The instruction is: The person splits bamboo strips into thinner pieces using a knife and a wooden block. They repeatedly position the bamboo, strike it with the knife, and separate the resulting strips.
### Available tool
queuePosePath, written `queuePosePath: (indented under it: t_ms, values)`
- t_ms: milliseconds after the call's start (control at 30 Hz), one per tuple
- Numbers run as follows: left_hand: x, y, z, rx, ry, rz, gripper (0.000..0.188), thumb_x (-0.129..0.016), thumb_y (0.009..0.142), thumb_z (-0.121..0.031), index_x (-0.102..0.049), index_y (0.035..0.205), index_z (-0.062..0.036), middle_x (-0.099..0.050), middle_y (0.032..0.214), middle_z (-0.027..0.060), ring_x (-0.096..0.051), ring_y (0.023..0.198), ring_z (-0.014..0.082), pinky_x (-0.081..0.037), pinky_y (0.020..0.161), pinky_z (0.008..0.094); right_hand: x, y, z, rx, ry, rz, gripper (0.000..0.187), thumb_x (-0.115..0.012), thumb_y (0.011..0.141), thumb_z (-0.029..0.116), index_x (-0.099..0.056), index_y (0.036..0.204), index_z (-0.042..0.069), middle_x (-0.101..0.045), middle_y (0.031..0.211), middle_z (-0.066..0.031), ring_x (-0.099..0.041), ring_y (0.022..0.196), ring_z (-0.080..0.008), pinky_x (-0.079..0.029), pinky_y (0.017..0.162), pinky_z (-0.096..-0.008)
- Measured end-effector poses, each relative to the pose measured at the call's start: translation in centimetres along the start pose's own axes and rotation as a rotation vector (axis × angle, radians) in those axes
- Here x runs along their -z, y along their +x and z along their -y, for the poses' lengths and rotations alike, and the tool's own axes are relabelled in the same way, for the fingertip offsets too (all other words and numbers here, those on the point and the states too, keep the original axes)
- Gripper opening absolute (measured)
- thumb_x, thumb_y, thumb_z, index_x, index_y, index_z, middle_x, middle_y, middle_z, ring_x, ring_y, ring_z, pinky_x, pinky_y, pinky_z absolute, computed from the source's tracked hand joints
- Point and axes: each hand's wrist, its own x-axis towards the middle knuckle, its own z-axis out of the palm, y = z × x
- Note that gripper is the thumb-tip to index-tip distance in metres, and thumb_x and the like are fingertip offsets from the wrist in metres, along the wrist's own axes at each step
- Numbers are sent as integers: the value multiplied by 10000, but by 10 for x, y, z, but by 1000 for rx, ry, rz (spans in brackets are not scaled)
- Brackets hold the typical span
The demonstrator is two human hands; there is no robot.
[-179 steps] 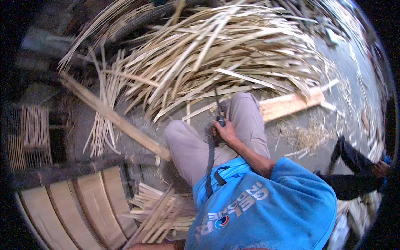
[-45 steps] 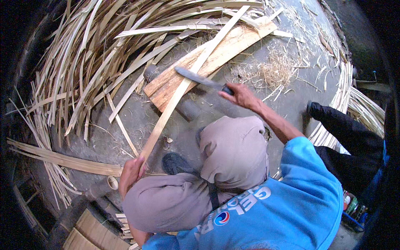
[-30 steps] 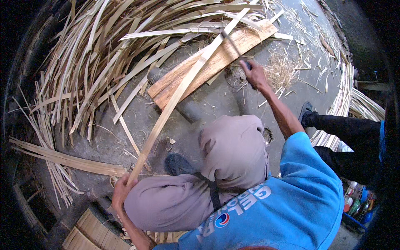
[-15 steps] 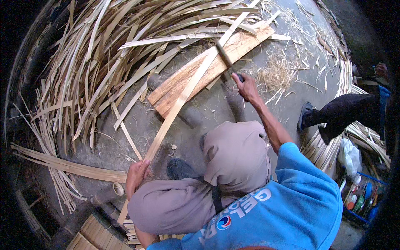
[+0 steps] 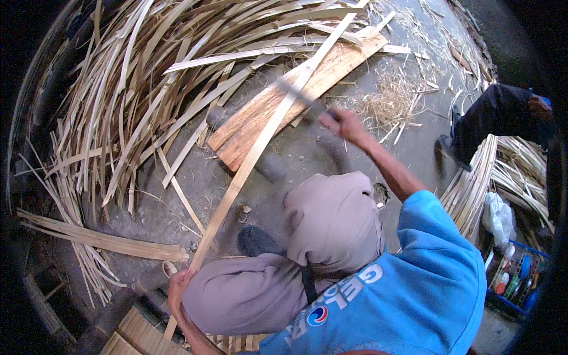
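Note:
A long pale split-bamboo strip (image 5: pixel 241 171) runs from the upper right down past my left knee. My left hand (image 5: pixel 179 289) is closed around its lower part, beside the knee. Farther up, the strip lies across a thick wooden board (image 5: pixel 349 62), which slants above the floor on supports. My right hand (image 5: pixel 348 126) grips the handle of a knife (image 5: pixel 299 96). Its blade, blurred by motion, lies across the strip over the board's middle; whether it touches the strip I cannot tell.
Many loose bamboo strips (image 5: pixel 118 100) heap up at the upper left. Fine shavings (image 5: pixel 387 103) lie right of the board. At the right are another person's dark-trousered leg (image 5: pixel 494 115), a white plastic bag (image 5: pixel 498 216) and a blue basket (image 5: pixel 515 306) of small items.
My left hand has slid down and left along the strip. The knife and my right hand have moved left and slightly down. At the right, the other person's leg has shifted.

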Motion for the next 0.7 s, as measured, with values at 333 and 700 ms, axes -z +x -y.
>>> queuePosePath:
  t_ms: [333,700]
  values:
    - [-76,47,-72,-543,29,-425,238,-760,886,-133,-690,1079,-13,-712,942,90,-649,824,204,-509,724,363,33,22,-1,-470,273,-397,619,-573,959,599,-669,845,-2,-663,694,-188,-671,643,-276,-520,643,-420]
    - [-107,93,-184,-281,168,-59,526,-444,1062,-427,-720,936,3,-631,623,129,-629,568,268,-472,586,413,-19,-54,115,3,298,31,456,-706,938,456,-679,945,0,-646,725,-186,-594,619,-287,-482,599,-415]
